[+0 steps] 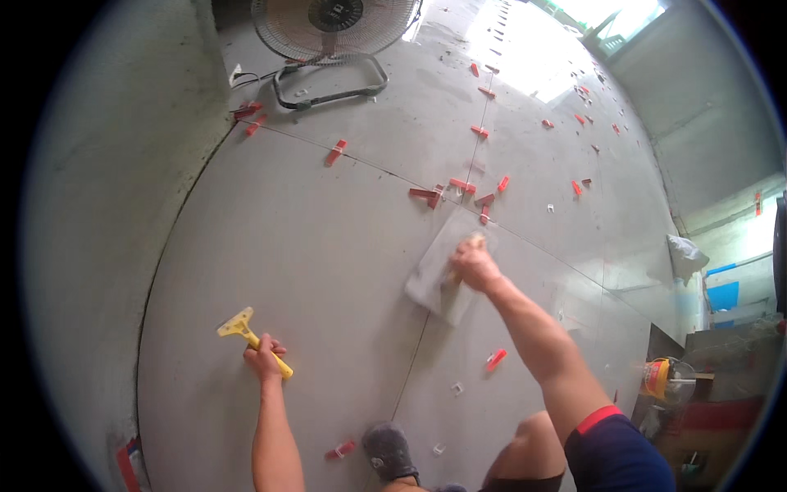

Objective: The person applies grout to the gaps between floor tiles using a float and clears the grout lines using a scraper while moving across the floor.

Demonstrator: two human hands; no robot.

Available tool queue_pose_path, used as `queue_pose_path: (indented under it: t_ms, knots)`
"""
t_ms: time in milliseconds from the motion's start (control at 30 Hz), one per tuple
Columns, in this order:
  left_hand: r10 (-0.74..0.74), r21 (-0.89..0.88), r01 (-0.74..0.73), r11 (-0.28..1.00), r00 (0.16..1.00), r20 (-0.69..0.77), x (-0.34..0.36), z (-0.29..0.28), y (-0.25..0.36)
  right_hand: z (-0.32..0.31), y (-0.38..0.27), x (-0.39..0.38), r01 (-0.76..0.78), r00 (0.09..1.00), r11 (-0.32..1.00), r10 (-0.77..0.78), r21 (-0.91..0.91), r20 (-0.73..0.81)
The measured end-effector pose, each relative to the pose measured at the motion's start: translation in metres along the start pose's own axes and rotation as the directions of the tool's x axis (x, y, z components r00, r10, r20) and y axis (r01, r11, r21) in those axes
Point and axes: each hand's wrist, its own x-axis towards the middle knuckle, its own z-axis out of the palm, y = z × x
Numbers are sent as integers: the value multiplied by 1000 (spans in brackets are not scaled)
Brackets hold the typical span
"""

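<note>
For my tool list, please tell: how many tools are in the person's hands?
2: a yellow scraper in the left hand, and a pale flat float, blurred, in the right hand.

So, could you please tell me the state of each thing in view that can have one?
Yellow scraper: held in the left hand, fingers around its handle.
Flat pale tool: gripped in the right hand, over a tile joint, blurred.
Fan: standing on its frame; running or not, cannot tell.
Red wedges: scattered, some along joints.
White clips: several loose on the floor tiles.
</note>
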Motion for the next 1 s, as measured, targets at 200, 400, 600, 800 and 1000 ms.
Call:
queue_pose_path:
  t_ms: [200,400,600,800,1000]
  knots:
    - [30,-14,-30,999,999,16,45,27,12,-25,-10,-49,325,940,941,-332,-92,-76]
    - [4,-10,-4,1000,1000,1,85,48,26,-29,-41,-91,399,901,876,-429,272,62]
    - [-10,-5,10,1000,1000,-29,90,62,29,-62,-19,-36,177,983,931,-183,318,-10]
    - [-4,65,11,998,994,-112,99,60,29,-141,-6,85,279,862,718,105,638,-495]
    - [-21,74,30,997,992,-121,92,72,19,-38,89,91,-160,902,690,393,706,-181]
